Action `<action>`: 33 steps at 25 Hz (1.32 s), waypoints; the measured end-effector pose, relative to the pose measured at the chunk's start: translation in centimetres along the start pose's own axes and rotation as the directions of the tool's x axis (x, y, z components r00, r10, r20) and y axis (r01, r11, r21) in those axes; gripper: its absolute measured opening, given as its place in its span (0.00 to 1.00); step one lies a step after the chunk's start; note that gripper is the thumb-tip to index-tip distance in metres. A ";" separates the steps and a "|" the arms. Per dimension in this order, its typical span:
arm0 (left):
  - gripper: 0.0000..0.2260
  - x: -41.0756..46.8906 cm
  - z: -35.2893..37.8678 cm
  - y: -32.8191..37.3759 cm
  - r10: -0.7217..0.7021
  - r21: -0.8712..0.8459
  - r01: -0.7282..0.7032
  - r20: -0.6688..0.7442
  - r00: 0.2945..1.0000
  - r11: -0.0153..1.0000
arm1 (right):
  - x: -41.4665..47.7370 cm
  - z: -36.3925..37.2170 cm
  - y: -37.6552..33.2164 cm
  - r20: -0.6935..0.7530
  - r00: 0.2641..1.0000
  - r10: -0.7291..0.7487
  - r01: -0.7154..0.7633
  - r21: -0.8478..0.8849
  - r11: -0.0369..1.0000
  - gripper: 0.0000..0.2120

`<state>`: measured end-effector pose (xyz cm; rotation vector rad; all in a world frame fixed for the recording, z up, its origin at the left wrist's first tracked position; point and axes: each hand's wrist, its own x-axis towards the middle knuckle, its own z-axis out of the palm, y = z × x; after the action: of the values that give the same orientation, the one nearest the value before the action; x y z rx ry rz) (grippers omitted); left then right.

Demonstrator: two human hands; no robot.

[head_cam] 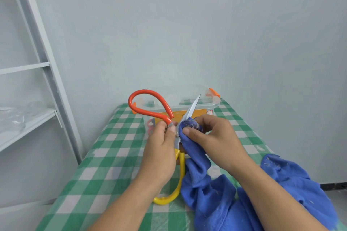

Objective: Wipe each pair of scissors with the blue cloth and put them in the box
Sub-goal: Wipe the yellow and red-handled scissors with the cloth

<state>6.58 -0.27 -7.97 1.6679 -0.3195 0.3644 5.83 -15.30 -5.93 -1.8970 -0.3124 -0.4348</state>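
Note:
My left hand (161,148) grips a pair of scissors (189,112) near the pivot; one handle loop is red-orange, the other yellow, and the blades point up and away. My right hand (212,137) pinches the blue cloth (216,199) round the lower part of the blades. The rest of the cloth trails down over the table and under my right forearm. Behind the hands stands the clear plastic box (210,103) with orange latches; something red shows faintly through its wall.
A green and white checked tablecloth (105,170) covers the narrow table, which ends at a pale wall. A white metal shelf unit (32,114) stands to the left, with clear plastic on one shelf.

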 end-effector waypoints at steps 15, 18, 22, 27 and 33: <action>0.17 -0.8 1.0 0.4 -0.113 -0.091 0.120 0.081 0.990 0.989 | 0.1 -0.9 0.8 -0.130 0.977 0.171 -0.118 0.341 0.933 0.13; 0.24 -0.6 0.7 0.0 -0.137 -0.129 0.150 0.106 0.985 0.980 | -0.1 -2.1 0.4 -0.051 0.987 0.153 -0.124 0.365 0.923 0.09; 0.25 -0.5 0.7 -0.2 -0.118 -0.149 0.131 0.091 0.989 0.980 | -0.6 -1.4 -0.3 0.052 0.983 0.176 -0.183 0.296 0.937 0.12; 0.15 -0.5 0.8 0.0 -0.077 -0.118 0.087 0.088 0.993 0.989 | -0.4 -0.2 -0.4 0.005 0.972 0.237 -0.234 0.169 0.957 0.17; 0.13 -1.2 0.9 1.1 0.032 -0.003 -0.032 0.076 0.997 0.999 | -0.7 -0.1 -1.2 0.061 0.955 0.290 -0.289 0.414 0.863 0.10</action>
<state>5.09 -1.31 -7.61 1.6788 -0.4032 0.3252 4.69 -15.01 -5.23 -1.4863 -0.1008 -0.1486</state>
